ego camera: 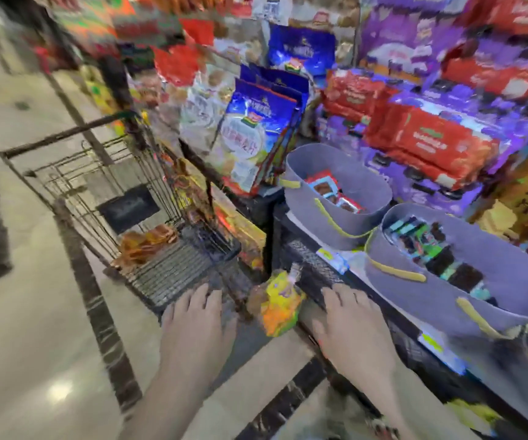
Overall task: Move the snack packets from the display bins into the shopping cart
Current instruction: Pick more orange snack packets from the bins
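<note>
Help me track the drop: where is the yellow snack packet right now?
In the head view, the yellow snack packet sits low centre between the left hand and right hand, just right of the shopping cart.

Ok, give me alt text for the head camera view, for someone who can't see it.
Two bare hands, left hand and right hand, reach forward open and empty, a yellow snack packet between them. A wire shopping cart stands left; grey display bins of small packets sit right, below stocked shelves. The image is motion-blurred.
</note>
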The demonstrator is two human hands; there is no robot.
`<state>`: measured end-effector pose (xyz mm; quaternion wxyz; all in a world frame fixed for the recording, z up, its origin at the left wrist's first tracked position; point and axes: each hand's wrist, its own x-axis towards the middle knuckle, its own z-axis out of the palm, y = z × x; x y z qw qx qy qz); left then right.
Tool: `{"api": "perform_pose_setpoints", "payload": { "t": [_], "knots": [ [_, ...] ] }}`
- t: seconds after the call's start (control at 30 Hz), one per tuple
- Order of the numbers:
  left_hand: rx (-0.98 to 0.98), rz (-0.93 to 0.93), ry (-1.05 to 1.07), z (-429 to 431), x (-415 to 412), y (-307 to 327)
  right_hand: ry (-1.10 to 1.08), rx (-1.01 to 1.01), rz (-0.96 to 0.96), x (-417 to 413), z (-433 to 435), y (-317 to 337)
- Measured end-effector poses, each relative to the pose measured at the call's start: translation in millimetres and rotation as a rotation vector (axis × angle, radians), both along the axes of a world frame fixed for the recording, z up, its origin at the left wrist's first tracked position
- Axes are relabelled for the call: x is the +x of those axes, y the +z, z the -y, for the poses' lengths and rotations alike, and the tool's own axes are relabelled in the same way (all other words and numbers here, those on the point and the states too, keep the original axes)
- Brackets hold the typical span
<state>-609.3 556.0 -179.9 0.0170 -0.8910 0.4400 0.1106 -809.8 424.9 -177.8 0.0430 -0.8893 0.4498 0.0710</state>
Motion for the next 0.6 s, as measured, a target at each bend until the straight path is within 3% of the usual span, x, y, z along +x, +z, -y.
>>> {"api": "perform_pose_setpoints", "payload": {
  "t": [0.27,0.6],
  "knots": [
    [0.034,-0.038,0.281,-44,84,-25,0.284,0.079,-0.073,127,3,-25],
    [0.064,-0.051,0.604,-32,185,-37,0.588,0.184,-0.076,300,53,-53]
  ]
}}
